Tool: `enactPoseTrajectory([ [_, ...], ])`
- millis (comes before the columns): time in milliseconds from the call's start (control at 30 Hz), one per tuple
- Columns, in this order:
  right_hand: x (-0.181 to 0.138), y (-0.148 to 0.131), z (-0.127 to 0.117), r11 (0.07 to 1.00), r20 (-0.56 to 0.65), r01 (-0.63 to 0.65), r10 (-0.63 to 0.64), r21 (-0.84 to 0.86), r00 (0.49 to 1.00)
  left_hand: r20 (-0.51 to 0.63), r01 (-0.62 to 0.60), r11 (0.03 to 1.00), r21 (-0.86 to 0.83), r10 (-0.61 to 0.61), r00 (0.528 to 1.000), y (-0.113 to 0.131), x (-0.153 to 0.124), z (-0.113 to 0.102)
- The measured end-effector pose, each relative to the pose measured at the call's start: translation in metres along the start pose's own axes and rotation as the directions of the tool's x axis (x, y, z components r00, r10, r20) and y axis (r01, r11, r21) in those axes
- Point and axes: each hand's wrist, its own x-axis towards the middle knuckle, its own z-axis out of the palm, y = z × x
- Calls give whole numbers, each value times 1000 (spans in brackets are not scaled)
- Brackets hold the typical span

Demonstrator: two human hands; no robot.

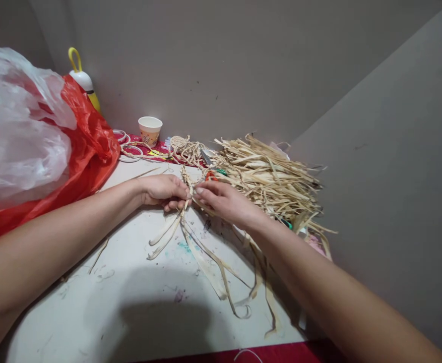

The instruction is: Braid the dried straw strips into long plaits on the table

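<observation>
A braid of dried, straw-coloured leaf strips [185, 176] stands between my hands, its loose strip ends [205, 262] fanning out toward me over the white tabletop. My left hand [167, 191] is closed, thumb and forefinger pinching the braid where the strips part. From the other side my right hand [224, 199] meets it, thumb and fingers pinched at the same spot on the strips. Exactly which strip each fingertip holds is too small to tell. Right of my hands lies a big heap of dried strips [266, 171].
Behind the hands are a coil of braided cord [186, 148], a paper cup [150, 132] and white rings [130, 151]. A red bag [92, 136] and a clear plastic bag [20, 131] fill the left, before a yellow-handled bottle [80, 78]. Grey walls [213, 65] close the back and right.
</observation>
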Motion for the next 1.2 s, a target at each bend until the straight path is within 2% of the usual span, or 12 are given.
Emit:
enactPoseTrajectory([
  [67,6,0,4,998,125,-60,56,29,991,10,-19,1000,-6,19,1000,1,-1,-1],
  [133,9,-1,5,992,173,-106,94,61,980,10,-35,999,-8,35,999,2,-2,-1],
  [300,12,2,4,999,88,32,-28,-40,996,11,-52,999,7,52,999,7,-4,0],
  [433,11,1,5,998,-31,-35,33,-55,999,10,-72,997,15,72,997,10,-5,-1],
  [533,10,0,7,998,-62,-65,64,-14,996,20,-70,997,41,69,997,12,-6,-2],
  [600,10,1,8,995,-23,-61,63,75,998,19,-68,995,72,67,998,13,-7,-1],
  [700,11,4,8,939,177,-170,120,300,977,7,-59,990,131,58,998,15,-8,2],
  [800,12,7,7,779,402,-375,174,502,899,-3,-38,983,182,39,999,16,-9,3],
  [867,13,7,6,673,482,-446,149,590,863,-4,-31,978,205,33,999,16,-9,3],
  [967,13,7,6,617,484,-445,118,649,867,2,-24,965,263,25,1000,19,-10,2],
  [1100,13,6,9,645,406,-402,152,650,901,7,28,929,368,-33,999,27,-13,3],
  [1200,12,5,13,660,373,-393,179,641,910,-51,65,917,392,-49,998,32,-15,6],
])
